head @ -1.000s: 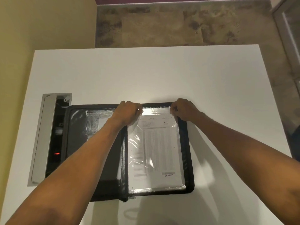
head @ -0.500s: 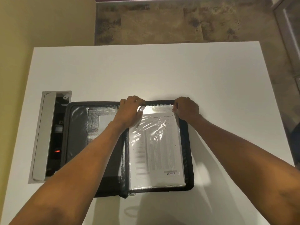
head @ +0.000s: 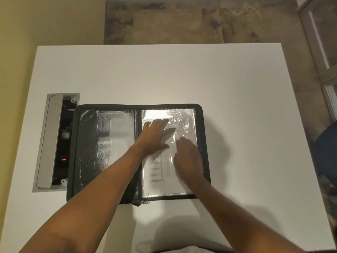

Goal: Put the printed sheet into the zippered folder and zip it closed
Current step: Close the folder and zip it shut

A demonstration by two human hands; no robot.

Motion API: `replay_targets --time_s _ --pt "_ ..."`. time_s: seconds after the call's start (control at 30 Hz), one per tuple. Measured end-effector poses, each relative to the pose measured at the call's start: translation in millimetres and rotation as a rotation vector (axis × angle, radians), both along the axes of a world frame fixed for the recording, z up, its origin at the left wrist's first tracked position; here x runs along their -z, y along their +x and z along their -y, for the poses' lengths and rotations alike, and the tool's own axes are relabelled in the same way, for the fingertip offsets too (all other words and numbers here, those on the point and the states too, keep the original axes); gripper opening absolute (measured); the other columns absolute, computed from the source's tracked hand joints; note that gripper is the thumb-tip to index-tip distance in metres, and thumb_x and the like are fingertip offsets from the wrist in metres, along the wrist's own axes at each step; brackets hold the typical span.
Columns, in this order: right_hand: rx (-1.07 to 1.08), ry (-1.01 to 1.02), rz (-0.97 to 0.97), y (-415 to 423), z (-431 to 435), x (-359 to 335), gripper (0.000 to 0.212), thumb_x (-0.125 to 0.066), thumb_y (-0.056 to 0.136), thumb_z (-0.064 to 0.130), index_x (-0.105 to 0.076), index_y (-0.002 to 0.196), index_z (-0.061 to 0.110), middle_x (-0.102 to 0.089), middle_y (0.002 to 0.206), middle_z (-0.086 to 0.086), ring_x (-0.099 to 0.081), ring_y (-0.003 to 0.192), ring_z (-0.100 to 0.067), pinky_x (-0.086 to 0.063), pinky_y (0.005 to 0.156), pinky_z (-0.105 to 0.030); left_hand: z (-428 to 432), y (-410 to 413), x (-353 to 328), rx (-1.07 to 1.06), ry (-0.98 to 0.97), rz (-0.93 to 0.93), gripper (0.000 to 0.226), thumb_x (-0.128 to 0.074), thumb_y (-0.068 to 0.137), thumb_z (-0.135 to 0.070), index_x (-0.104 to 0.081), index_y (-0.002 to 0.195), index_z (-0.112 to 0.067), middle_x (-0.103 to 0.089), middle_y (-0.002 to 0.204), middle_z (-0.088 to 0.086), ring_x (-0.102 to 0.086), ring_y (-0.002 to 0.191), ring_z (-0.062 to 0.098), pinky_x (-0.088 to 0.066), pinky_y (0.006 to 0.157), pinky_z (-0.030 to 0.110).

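White table (head: pixel 237 106) holds the black folder (head: pixel 87 143), lying open. Inside its right half, under clear plastic, sits the printed sheet (head: pixel 164 172). Left hand (head: pixel 155 134) and right hand (head: pixel 187 157) press flat on it, fingers spread.

White worktop (head: pixel 182 75) seen from above. Recessed cable box (head: pixel 56 141) set into the worktop near its left edge, its grey lid (head: pixel 49 139) tilted open; dark interior with a small red light (head: pixel 63 159). Yellow wall (head: pixel 51 21) at left. Mottled brown floor (head: pixel 191 21) beyond the far edge. Pale framed panel (head: pixel 321 42) at right; dark blue object (head: pixel 326 152), partly cut off, below it.
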State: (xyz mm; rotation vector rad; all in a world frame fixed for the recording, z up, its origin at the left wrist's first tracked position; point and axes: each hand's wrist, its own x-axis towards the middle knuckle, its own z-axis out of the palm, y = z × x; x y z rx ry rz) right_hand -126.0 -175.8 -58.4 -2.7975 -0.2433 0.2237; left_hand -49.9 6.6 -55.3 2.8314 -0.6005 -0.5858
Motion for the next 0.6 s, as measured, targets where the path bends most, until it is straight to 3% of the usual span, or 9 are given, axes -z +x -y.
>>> replay_targets --time_s 0.07,0.17,0.3,0.43,0.6 --pt "-0.05 0.0 -0.009 -36 -1 9 0.036 -0.054 0.086 0.008 -0.062 0.121 0.012 -0.065 0.118 -0.006 -0.061 0.107 -0.024 -0.054 0.091 -0.037 6 -2 3 -0.039 0.006 -0.008 0.078 -0.078 0.084 -0.056 -0.042 0.151 -0.043 -0.028 0.17 0.004 -0.027 0.154 0.032 -0.029 0.121 0.063" --pt "-0.018 -0.047 -0.082 -79 16 17 0.033 -0.076 0.084 0.012 -0.066 0.114 0.014 -0.068 0.107 -0.004 -0.064 0.096 -0.019 -0.057 0.086 -0.032 11 -3 5 -0.094 -0.016 -0.046 0.078 -0.079 0.085 -0.053 -0.042 0.152 -0.044 -0.024 0.172 0.002 -0.021 0.158 0.03 -0.022 0.124 0.065" --pt "-0.018 -0.199 -0.112 -114 51 21 0.023 -0.066 0.095 0.017 -0.063 0.118 0.015 -0.065 0.115 -0.006 -0.06 0.107 -0.022 -0.051 0.093 -0.032 7 -3 -1 -0.146 -0.062 -0.086 0.075 -0.07 0.092 -0.054 -0.037 0.158 -0.042 -0.017 0.176 0.0 -0.018 0.161 0.026 -0.017 0.127 0.063" --pt "0.043 -0.226 -0.07 -122 67 10 0.014 -0.068 0.097 0.022 -0.067 0.11 0.016 -0.068 0.112 -0.006 -0.066 0.1 -0.023 -0.056 0.083 -0.034 -28 -6 -20 -0.357 -0.114 0.049 0.061 -0.057 0.102 -0.049 -0.039 0.159 -0.035 -0.022 0.174 0.002 -0.024 0.159 0.024 -0.015 0.127 0.06" --pt "0.058 -0.216 -0.114 -120 76 3 0.023 -0.064 0.1 0.028 -0.065 0.118 0.014 -0.066 0.115 -0.006 -0.064 0.101 -0.023 -0.056 0.083 -0.034 -120 -17 -46 -0.679 0.036 0.242 0.058 -0.055 0.105 -0.037 -0.041 0.158 -0.02 -0.031 0.169 0.016 -0.03 0.156 0.035 -0.019 0.125 0.063"
